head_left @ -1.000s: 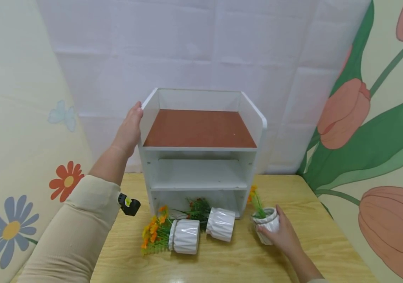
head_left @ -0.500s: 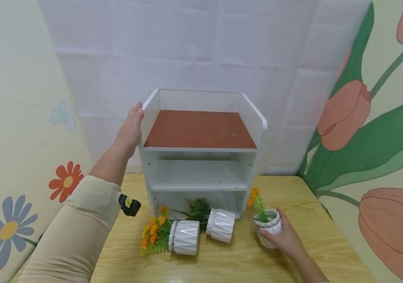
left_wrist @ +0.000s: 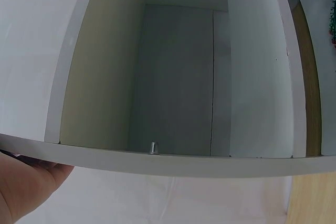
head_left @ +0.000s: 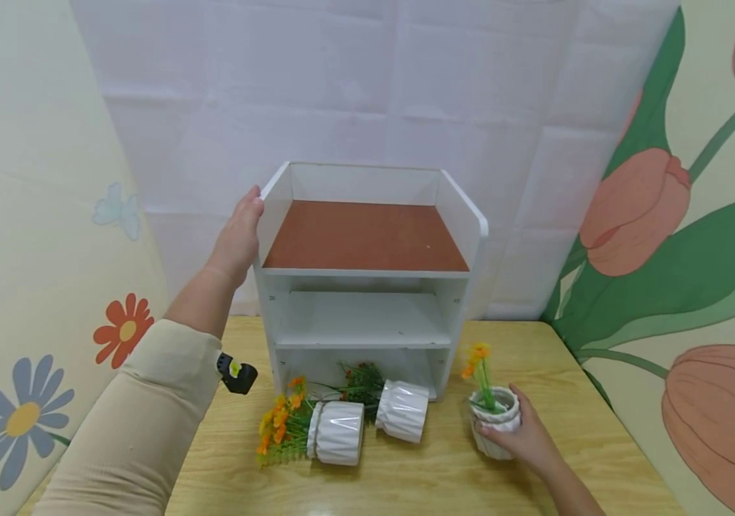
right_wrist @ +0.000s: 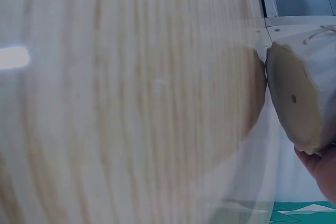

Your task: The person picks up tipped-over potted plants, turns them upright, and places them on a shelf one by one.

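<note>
My right hand (head_left: 531, 437) grips a small white ribbed flower pot (head_left: 495, 443) with orange artificial flowers (head_left: 478, 355), right of the shelf. The pot stands nearly upright, its mouth up. In the right wrist view, the pot's underside (right_wrist: 294, 98) shows a small drain hole, and part of the thumb or a finger presses its side. My left hand (head_left: 237, 240) rests flat against the outer left side of a white shelf unit (head_left: 364, 338), fingertips by the top edge. Only part of that hand (left_wrist: 31, 184) shows in the left wrist view, behind the panel edge.
Two more white pots lie on their sides before the shelf: one (head_left: 338, 432) with orange flowers (head_left: 280, 423), one (head_left: 402, 410) with red-flecked greenery (head_left: 362, 383). The shelf has a brown top board (head_left: 367, 236). All stand on a wooden table (head_left: 574, 394) against a cloth-covered wall.
My right hand has moved the pot a little right and toward me, and its flowers have swung away from the shelf. The left hand has stayed on the shelf's side.
</note>
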Demonstrator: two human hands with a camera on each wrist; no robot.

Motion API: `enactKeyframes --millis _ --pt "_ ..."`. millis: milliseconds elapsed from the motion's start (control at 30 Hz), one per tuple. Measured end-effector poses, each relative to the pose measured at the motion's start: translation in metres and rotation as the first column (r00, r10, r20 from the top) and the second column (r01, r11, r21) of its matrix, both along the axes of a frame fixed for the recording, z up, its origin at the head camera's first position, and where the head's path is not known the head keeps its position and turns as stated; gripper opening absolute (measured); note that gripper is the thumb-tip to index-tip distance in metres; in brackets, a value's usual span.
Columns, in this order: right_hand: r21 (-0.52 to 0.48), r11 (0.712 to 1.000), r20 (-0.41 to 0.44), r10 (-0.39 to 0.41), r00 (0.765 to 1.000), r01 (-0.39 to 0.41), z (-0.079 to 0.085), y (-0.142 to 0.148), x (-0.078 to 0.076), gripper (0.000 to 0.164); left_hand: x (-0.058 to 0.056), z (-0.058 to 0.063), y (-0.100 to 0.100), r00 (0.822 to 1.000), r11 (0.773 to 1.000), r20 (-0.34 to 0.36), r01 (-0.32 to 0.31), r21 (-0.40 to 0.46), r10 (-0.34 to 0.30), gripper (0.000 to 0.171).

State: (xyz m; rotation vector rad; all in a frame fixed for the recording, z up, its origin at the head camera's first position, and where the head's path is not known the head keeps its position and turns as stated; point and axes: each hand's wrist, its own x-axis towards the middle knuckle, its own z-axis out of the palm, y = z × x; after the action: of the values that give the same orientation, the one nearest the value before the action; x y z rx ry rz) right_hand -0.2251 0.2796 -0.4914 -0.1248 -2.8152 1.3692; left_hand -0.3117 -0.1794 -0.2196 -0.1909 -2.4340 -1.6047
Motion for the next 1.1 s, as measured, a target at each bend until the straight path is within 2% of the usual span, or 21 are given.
enactKeyframes --millis 200,433,733,1100 --pt "-0.016 1.0 0.001 0.004 1.0 -0.004 -0.001 0.003 0.002 0.11 0.001 0.0 0.001 1.0 1.0 0.001 -0.003 -0.003 0.003 0.063" --pt "-0.046 0.999 0.058 -0.009 0.998 0.011 0.001 0.005 0.004 0.111 0.001 0.0 0.0 1.0 1.0 0.005 -0.008 -0.009 0.008 0.063" --pt "-0.022 0.999 0.101 -0.02 0.995 0.023 -0.001 0.01 0.006 0.114 -0.002 0.001 -0.001 1.0 1.0 0.008 -0.006 -0.002 0.006 0.061" --pt "-0.075 0.997 0.092 -0.005 0.996 0.012 -0.006 0.013 0.009 0.11 0.0 0.0 -0.002 1.0 1.0 0.0 -0.007 0.0 0.007 0.063"
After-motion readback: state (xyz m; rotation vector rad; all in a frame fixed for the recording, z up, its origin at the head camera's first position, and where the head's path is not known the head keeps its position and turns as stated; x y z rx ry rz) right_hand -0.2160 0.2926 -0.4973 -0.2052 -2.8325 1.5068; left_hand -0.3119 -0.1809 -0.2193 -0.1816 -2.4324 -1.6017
